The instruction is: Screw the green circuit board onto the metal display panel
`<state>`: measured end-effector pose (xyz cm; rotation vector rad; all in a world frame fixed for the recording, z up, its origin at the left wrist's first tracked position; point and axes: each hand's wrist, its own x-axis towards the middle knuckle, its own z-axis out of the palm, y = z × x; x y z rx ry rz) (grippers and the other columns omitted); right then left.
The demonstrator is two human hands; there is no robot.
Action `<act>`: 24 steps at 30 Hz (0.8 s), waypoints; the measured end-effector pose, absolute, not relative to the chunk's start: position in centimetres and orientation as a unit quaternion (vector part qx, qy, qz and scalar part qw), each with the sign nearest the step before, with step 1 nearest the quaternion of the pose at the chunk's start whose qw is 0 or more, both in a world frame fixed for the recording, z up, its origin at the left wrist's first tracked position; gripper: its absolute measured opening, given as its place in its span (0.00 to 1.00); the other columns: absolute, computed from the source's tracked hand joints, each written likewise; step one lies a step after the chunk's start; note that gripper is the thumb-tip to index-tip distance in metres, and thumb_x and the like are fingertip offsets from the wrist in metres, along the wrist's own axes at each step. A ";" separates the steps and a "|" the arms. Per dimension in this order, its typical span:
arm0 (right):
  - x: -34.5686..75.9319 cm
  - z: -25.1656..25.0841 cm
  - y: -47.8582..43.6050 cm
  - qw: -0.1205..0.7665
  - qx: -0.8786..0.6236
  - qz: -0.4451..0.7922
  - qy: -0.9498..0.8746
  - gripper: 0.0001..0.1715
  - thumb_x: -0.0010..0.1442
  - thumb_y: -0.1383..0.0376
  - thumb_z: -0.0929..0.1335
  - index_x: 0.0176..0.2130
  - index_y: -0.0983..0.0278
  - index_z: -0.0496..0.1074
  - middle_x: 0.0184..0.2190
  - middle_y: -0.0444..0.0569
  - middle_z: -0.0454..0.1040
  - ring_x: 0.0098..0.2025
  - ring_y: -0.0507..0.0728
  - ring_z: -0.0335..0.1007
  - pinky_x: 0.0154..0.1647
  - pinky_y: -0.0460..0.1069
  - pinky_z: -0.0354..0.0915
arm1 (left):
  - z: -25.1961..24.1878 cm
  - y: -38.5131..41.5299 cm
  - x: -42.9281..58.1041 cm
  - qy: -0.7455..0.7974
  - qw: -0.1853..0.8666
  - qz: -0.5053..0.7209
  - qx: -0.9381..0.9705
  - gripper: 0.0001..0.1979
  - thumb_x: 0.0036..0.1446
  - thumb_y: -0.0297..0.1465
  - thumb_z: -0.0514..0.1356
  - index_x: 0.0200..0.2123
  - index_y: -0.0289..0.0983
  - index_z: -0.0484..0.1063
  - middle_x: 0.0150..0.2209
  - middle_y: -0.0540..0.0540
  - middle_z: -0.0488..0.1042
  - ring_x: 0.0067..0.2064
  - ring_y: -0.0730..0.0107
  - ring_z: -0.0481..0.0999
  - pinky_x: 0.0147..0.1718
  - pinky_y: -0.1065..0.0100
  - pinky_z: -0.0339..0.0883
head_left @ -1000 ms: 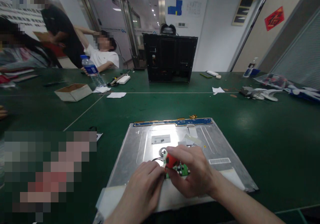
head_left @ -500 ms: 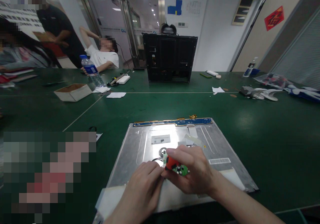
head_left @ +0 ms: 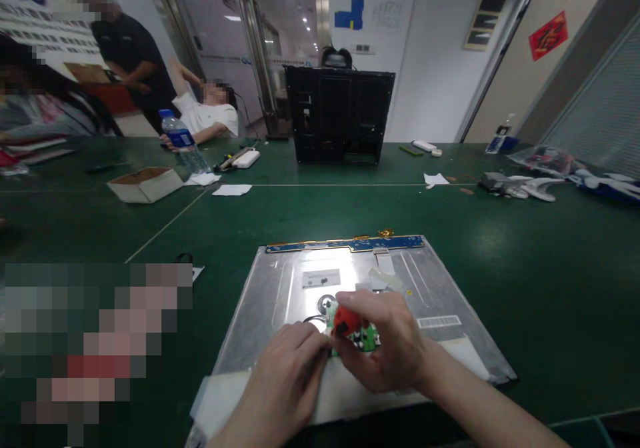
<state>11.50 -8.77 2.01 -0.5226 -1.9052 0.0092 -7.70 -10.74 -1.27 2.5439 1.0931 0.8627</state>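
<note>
A silver display panel (head_left: 287,295) lies face down on the green table, with a narrow blue circuit board (head_left: 345,243) along its far edge. My right hand (head_left: 387,341) is wrapped round the red and black handle of a screwdriver (head_left: 347,320), whose shaft is hidden. Under it sits a small green circuit board (head_left: 371,339), partly covered by my fingers. Close against that board's left side, my left hand (head_left: 295,361) has its fingers pressed together. What they pinch, if anything, is hidden. A dark cable loops just beyond the left fingertips.
Across the table stands a black monitor housing (head_left: 340,115). To its left are a water bottle (head_left: 183,141), an open cardboard box (head_left: 146,186) and paper scraps. White gloves (head_left: 530,186) and a plastic bag (head_left: 545,161) lie at right. Several people are beyond the table's left side.
My right hand has turned the screwdriver handle slightly, and more of the green circuit board shows below it. My left hand stays nearly in place. The standing person has shifted right.
</note>
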 end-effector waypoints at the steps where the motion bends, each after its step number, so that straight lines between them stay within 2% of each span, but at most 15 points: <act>1: 11.5 1.9 -8.7 0.550 -0.219 0.003 -0.806 0.26 0.67 0.67 0.65 0.62 0.66 0.59 0.33 0.47 0.78 0.30 0.53 0.73 0.26 0.47 0.67 | -1.3 -10.8 -7.7 0.374 0.120 0.297 0.870 0.11 0.61 0.21 0.50 0.36 0.40 0.70 0.33 0.46 0.76 0.34 0.61 0.76 0.31 0.65 0.68; 5: 11.5 1.8 -8.5 0.533 -0.241 -0.010 -0.811 0.25 0.69 0.62 0.66 0.62 0.64 0.61 0.35 0.48 0.78 0.31 0.54 0.73 0.25 0.47 0.66 | -1.6 -10.8 -7.7 0.375 0.115 0.300 0.870 0.10 0.63 0.22 0.50 0.36 0.39 0.70 0.34 0.45 0.76 0.35 0.61 0.76 0.32 0.64 0.69; 11: 11.6 2.2 -8.9 0.521 -0.248 -0.020 -0.816 0.32 0.68 0.68 0.64 0.68 0.70 0.54 0.35 0.50 0.79 0.29 0.54 0.72 0.23 0.48 0.65 | -1.5 -10.7 -7.8 0.372 0.124 0.289 0.873 0.12 0.62 0.22 0.50 0.38 0.39 0.71 0.34 0.45 0.76 0.34 0.61 0.76 0.32 0.64 0.70; 15: 11.5 2.2 -8.9 0.533 -0.241 0.001 -0.811 0.31 0.66 0.70 0.63 0.66 0.68 0.55 0.36 0.50 0.79 0.32 0.55 0.74 0.25 0.48 0.67 | -1.6 -10.7 -7.8 0.372 0.126 0.290 0.873 0.12 0.62 0.22 0.50 0.38 0.40 0.71 0.32 0.46 0.76 0.33 0.61 0.75 0.30 0.64 0.68; 20: 11.5 1.7 -8.5 0.536 -0.233 0.017 -0.811 0.29 0.68 0.63 0.66 0.64 0.64 0.58 0.35 0.48 0.77 0.31 0.54 0.71 0.26 0.47 0.67 | -1.9 -10.6 -7.7 0.367 0.133 0.305 0.869 0.10 0.62 0.22 0.51 0.35 0.40 0.69 0.33 0.46 0.75 0.34 0.62 0.76 0.32 0.64 0.68; 24: 11.5 1.6 -8.4 0.517 -0.252 -0.003 -0.818 0.29 0.69 0.63 0.66 0.66 0.63 0.59 0.35 0.47 0.77 0.32 0.54 0.72 0.26 0.47 0.67 | -2.0 -10.7 -7.9 0.371 0.125 0.304 0.869 0.11 0.63 0.22 0.51 0.37 0.40 0.70 0.34 0.46 0.75 0.34 0.61 0.75 0.32 0.64 0.68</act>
